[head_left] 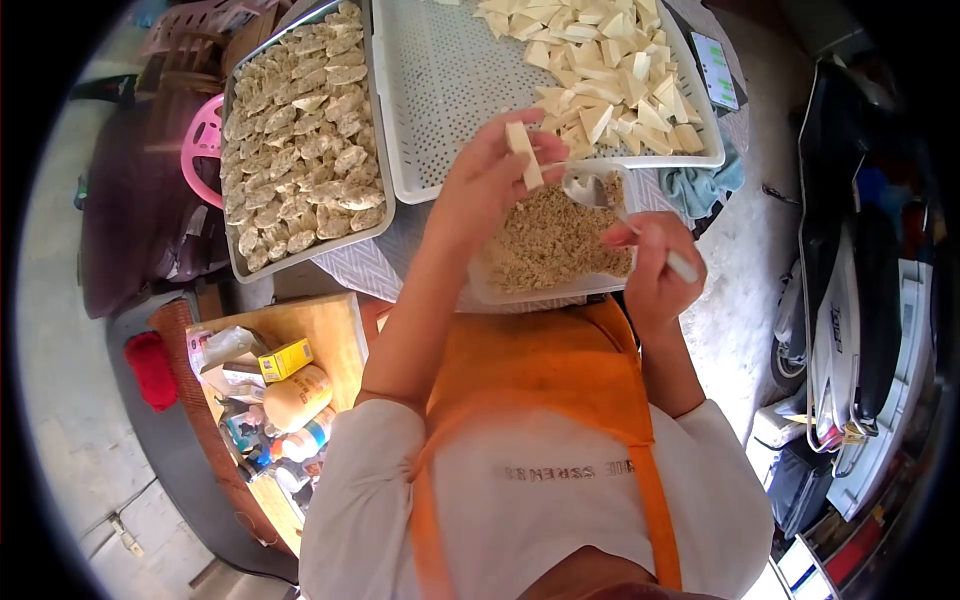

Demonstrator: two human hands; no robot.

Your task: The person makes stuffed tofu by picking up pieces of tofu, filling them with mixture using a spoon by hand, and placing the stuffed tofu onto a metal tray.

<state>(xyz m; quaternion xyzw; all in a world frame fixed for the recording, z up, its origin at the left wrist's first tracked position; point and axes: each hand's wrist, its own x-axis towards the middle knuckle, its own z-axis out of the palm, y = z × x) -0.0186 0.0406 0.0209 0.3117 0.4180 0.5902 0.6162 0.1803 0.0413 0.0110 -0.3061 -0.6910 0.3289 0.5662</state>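
Note:
My left hand [485,180] holds a pale cream wedge [524,155] upright between its fingers, above a white tub [487,288] of brown crumbly filling [560,240]. In my right hand [660,262] is a spoon [590,190], its bowl over the filling's upper edge, close to the wedge. Many similar wedges [620,75] lie heaped in the right part of a white perforated tray [440,90] beyond the tub. To the left, a metal tray [385,215] carries rows of filled, lumpy pieces [300,140].
A phone [715,70] lies right of the perforated tray, above a teal cloth [700,187]. At left are a pink basket handle [203,150] and a wooden table [335,325] with bottles and a yellow box [286,360]. A parked vehicle [845,330] stands at right.

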